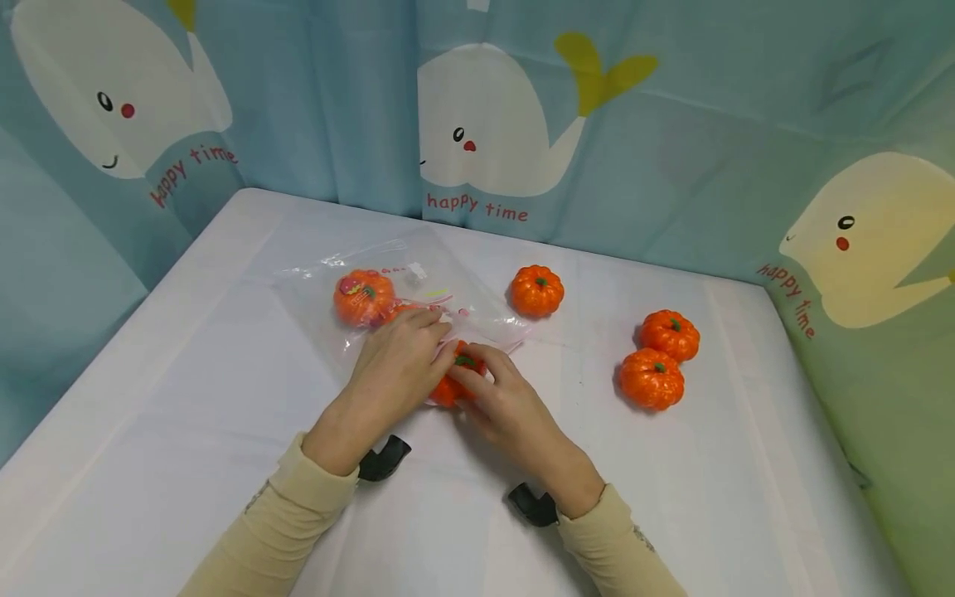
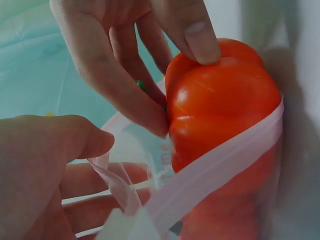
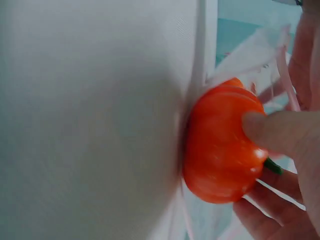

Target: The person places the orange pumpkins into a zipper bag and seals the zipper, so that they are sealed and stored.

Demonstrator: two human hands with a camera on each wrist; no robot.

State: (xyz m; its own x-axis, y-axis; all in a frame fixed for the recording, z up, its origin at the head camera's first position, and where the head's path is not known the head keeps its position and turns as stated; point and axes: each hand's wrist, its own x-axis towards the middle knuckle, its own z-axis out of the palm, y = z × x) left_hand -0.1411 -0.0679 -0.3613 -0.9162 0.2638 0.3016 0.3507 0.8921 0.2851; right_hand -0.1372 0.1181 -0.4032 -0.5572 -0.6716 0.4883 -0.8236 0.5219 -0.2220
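A clear zip bag (image 1: 309,311) with a pink-edged mouth (image 2: 215,170) lies on the table. My left hand (image 1: 395,356) pinches the edge of its mouth between thumb and fingers, with some fingers seen through the plastic. My right hand (image 1: 518,406) grips a small orange toy pumpkin (image 3: 220,150) with a green stem, thumb on one side and fingers on the other. This pumpkin sits at the bag's mouth, its lower part behind the pink edge in the left wrist view. Inside the bag is another pumpkin (image 1: 363,297); one more (image 1: 403,312) shows partly behind my left hand.
One loose pumpkin (image 1: 537,291) stands just right of the bag. Farther right, two pumpkins (image 1: 670,335) sit side by side. The white table (image 1: 186,464) is backed by a blue-green curtain (image 1: 358,108) printed with whales. Black wrist mounts (image 1: 384,458) show under both forearms.
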